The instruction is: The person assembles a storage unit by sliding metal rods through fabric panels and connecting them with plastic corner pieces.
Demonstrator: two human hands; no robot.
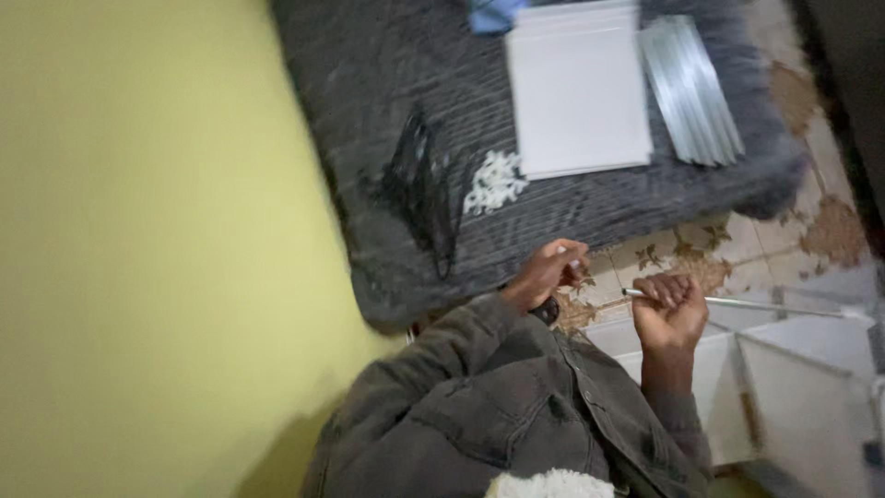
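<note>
Rod (pixel 737 302), thin and metal, runs rightward out of the right hand (pixel 670 309), whose fingers are curled tight around its near end. The left hand (pixel 546 272) pinches a small white piece (pixel 564 253) just left of it. Beyond lie white connectors (pixel 495 182), white panels (pixel 578 88) and grey rods (pixel 690 89) on a dark mattress (pixel 369 83). Fitting seems underway; aligning piece and rod end comes next.

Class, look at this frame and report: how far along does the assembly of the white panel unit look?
Done: some white panels already stand joined at lower right. In hand: the right hand grips a thin silver metal rod; the left hand pinches a small white piece. Left: stacked white square panels, a bundle of silver rods and a pile of small white connectors lie unused on the grey mattress.
</note>
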